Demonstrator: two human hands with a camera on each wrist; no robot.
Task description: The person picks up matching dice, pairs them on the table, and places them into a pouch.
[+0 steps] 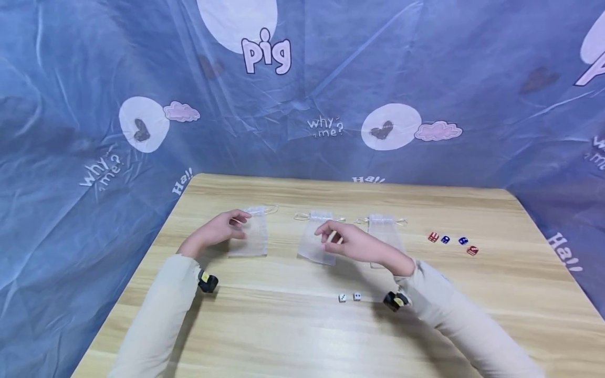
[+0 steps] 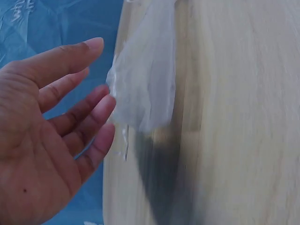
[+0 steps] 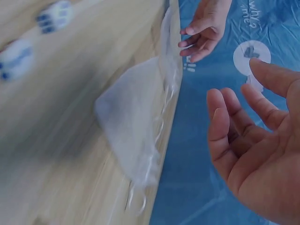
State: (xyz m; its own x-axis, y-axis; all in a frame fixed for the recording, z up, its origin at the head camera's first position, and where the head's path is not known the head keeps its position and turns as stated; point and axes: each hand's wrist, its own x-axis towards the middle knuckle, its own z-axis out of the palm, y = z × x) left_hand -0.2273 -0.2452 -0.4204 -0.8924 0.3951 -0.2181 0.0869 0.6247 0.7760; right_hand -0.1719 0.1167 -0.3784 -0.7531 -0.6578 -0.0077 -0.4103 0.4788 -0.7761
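Observation:
My left hand (image 1: 218, 228) hovers at the left edge of a sheer white drawstring pouch (image 1: 256, 237), its fingers loosely bent with nothing between them. In the left wrist view that pouch (image 2: 150, 79) lies just past the fingertips. Over a second drawstring pouch (image 1: 311, 249), in the middle, hangs my right hand (image 1: 359, 244), relaxed and holding nothing. The right forearm partly covers a third pouch (image 1: 384, 231). Two white dice, one die (image 1: 342, 297) beside another die (image 1: 357, 296), lie nearer the front; they look blurred in the right wrist view.
Toward the right of the wooden table (image 1: 264, 325) lie two red dice, one red die (image 1: 433, 237) farther left than the other (image 1: 472, 251), and two blue dice, a blue die (image 1: 446, 239) and another (image 1: 463, 241). A blue printed cloth (image 1: 302, 89) hangs around the table.

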